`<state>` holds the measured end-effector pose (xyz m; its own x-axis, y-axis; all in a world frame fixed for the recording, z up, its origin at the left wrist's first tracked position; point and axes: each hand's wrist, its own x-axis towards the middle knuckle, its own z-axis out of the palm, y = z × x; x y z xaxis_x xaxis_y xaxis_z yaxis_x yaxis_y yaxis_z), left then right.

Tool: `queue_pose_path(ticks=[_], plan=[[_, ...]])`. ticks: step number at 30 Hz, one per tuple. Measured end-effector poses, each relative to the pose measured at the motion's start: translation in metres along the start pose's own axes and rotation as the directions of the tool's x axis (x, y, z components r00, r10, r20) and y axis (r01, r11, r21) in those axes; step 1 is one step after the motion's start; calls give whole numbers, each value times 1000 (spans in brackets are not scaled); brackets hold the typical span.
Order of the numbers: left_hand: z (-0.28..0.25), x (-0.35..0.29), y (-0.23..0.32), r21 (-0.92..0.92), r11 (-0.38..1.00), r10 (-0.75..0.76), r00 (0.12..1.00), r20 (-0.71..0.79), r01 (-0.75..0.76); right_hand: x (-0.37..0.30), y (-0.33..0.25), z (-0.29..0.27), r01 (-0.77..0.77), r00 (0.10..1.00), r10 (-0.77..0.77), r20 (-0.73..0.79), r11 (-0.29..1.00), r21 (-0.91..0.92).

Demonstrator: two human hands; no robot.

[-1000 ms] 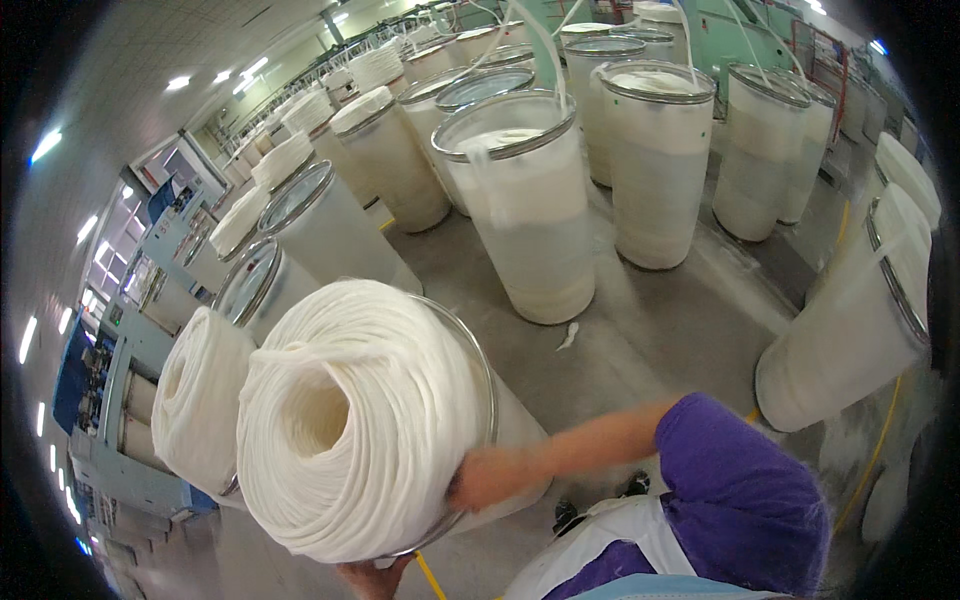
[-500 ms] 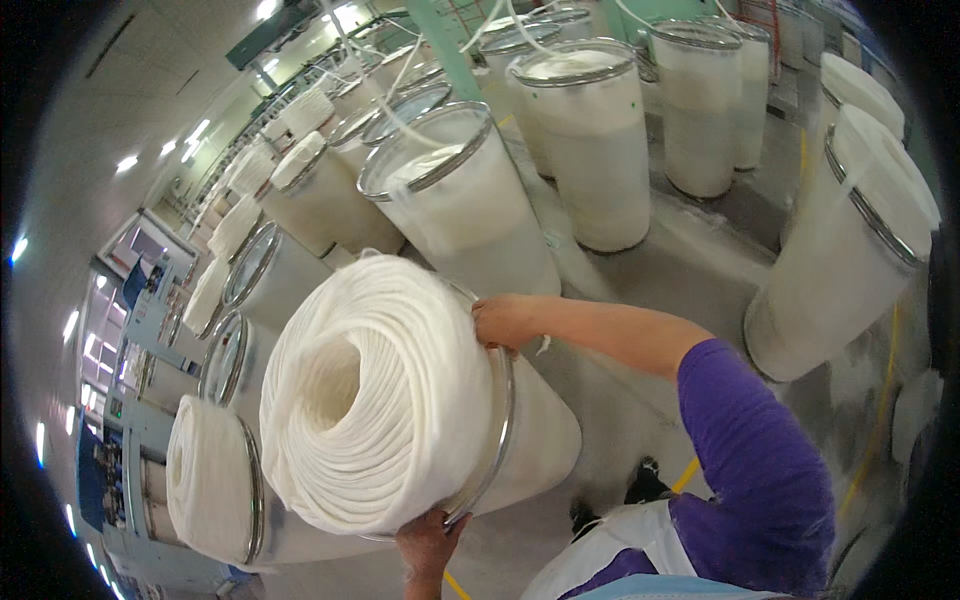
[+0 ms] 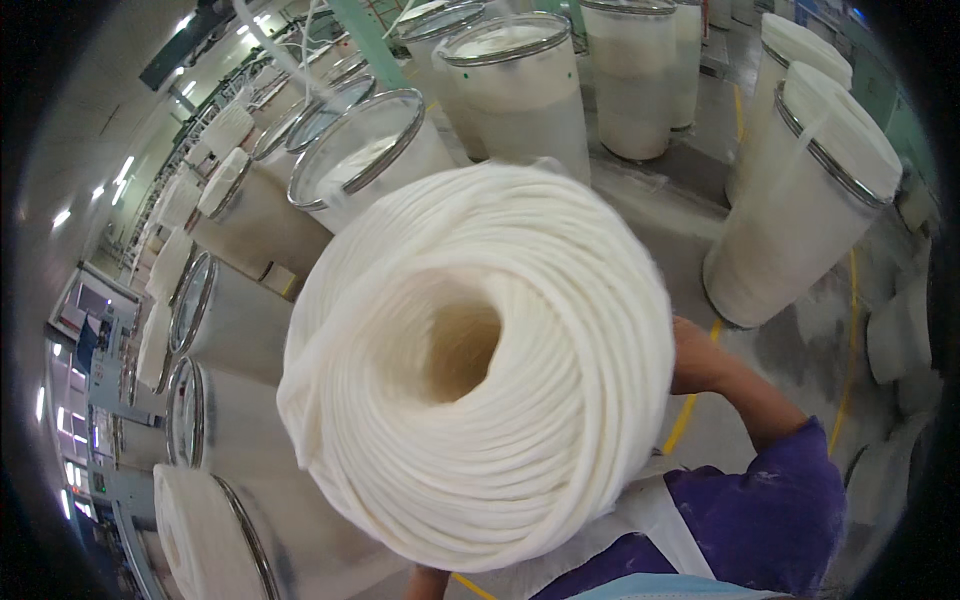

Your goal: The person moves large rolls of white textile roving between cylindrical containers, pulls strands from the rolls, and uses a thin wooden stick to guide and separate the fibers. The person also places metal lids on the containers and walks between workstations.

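Note:
A big coil of white fibre sliver (image 3: 560, 440) with a deep hole at its centre fills the middle of the view. It bulges over the top of its can, whose rim and walls it hides. At the coil's right side is my right hand (image 3: 695, 357), closed at the can's rim, its fingertips out of sight behind the sliver. My left hand (image 3: 428, 582) shows only as a small part below the coil's lower edge; its fingers are hidden.
Translucent cans with metal rims stand close on the left, including an overfilled can (image 3: 205, 540). An open can (image 3: 370, 150) is just beyond the coil. More cans line the back, and a full can (image 3: 800, 200) stands at right. Yellow lines (image 3: 690, 410) mark the floor.
The coil and its can have come nearer and swung to the right, more upright, so the coil faces me. Both hands, seen gripping the rim before, are now mostly covered.

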<state>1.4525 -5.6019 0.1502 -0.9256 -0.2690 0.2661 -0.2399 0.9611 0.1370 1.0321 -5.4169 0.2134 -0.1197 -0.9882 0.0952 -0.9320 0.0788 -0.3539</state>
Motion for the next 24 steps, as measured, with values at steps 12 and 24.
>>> queue_pose_path(ticks=[12, 24], plan=[[43, 208, -46, -115, 942, 322, 946, 39, -315, -20, 107, -37, -139, 953, 115, -279, 988, -68], [98, 497, 47, 35, 965, 236, 921, 310, -259, 0, 365, -102, -329, 891, 227, -394, 920, -214]])
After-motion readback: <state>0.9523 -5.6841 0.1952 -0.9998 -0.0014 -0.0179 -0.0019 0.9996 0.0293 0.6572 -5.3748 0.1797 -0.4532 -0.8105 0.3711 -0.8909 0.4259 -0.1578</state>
